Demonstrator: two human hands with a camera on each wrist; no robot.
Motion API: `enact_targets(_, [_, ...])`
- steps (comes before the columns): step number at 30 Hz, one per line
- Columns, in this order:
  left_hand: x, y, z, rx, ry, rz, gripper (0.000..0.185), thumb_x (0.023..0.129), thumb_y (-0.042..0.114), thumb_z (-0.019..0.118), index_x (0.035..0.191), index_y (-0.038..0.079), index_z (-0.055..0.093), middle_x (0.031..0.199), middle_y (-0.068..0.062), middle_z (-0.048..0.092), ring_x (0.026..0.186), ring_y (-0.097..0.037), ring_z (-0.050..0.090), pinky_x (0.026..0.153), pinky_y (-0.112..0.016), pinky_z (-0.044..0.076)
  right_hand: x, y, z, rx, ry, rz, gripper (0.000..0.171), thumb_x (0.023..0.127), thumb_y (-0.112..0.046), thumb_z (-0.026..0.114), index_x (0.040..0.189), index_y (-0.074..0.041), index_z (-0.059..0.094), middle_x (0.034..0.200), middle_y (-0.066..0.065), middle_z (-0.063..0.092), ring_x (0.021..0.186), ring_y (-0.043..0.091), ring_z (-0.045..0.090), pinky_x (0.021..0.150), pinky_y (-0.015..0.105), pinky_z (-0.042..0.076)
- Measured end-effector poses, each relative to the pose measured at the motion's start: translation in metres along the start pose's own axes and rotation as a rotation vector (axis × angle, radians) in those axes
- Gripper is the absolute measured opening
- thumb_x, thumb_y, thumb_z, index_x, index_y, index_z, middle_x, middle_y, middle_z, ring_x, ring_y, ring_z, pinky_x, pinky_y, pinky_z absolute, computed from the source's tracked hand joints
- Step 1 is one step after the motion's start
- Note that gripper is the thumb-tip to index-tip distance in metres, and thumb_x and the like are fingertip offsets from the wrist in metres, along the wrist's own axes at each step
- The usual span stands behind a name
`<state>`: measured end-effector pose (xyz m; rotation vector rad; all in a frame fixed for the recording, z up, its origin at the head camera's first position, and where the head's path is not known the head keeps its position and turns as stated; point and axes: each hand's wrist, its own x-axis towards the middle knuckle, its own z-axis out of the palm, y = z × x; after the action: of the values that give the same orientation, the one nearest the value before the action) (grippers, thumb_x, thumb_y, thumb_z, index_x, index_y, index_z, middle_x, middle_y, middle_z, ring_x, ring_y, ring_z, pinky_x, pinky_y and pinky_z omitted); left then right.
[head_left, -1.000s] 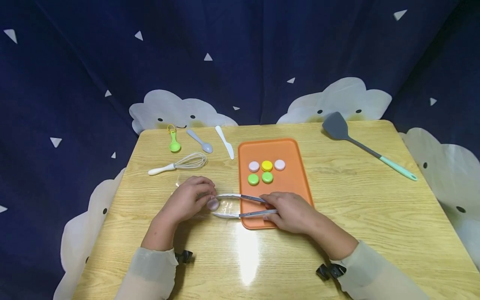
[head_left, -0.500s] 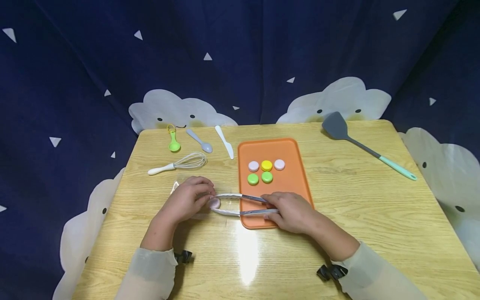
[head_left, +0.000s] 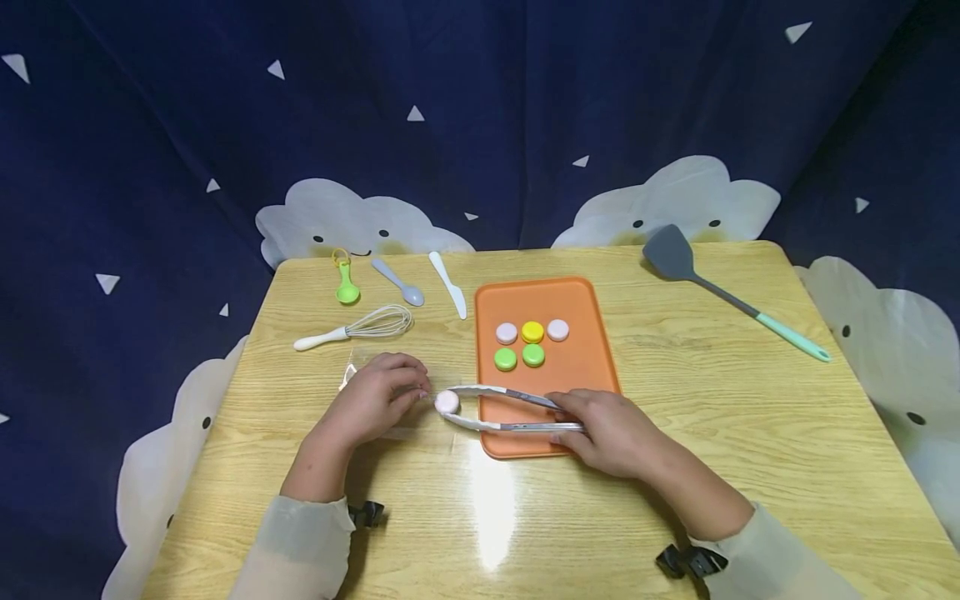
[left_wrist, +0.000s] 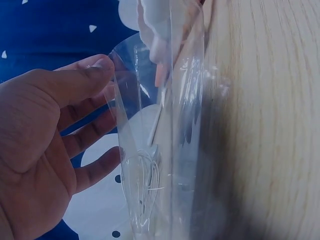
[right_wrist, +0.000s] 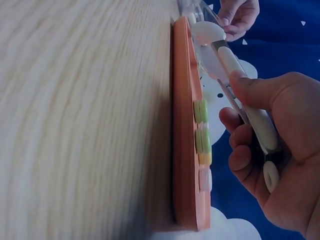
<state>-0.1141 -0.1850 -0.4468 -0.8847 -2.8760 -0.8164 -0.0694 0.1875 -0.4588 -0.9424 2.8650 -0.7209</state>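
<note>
With thumb and fingers, my left hand [head_left: 382, 396] pinches the rim of a clear plastic bag [left_wrist: 185, 115], which stands open in the left wrist view. My right hand [head_left: 611, 429] grips the metal arms of white-tipped tongs [head_left: 521, 427]. Between the tong tips sits a pale pink macaron [head_left: 447, 402], just right of my left fingertips and at the bag's mouth. The tongs reach across the orange tray [head_left: 581, 304]. On that tray lie two pale pink macarons [head_left: 558, 330], a yellow macaron [head_left: 532, 332] and two green macarons [head_left: 506, 359].
A whisk [head_left: 378, 322], a green measuring spoon [head_left: 347, 290], a grey spoon [head_left: 408, 293] and a white knife [head_left: 448, 286] lie at the back left of the wooden table [head_left: 720, 433]. At the back right is a spatula [head_left: 675, 254] with a mint handle.
The tongs have narrowed around the pale pink macaron. My right hand has drawn tongs and macaron to the right, away from my left fingers. The left hand stays in place.
</note>
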Motion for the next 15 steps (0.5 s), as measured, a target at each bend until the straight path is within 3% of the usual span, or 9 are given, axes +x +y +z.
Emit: enact_targets(15, [0.002, -0.001, 0.001, 0.002, 0.019, 0.019, 0.004, 0.094, 0.012, 0.079, 0.093, 0.016, 0.078, 0.114, 0.001, 0.07, 0.112, -0.022, 0.063, 0.098, -0.045, 0.052, -0.023, 0.012, -0.015, 0.03, 0.066, 0.064, 0.045, 0.093, -0.032, 0.08, 0.132, -0.012, 0.068, 0.109, -0.004, 0.074, 0.097, 0.014, 0.071, 0.083, 0.043, 0.058])
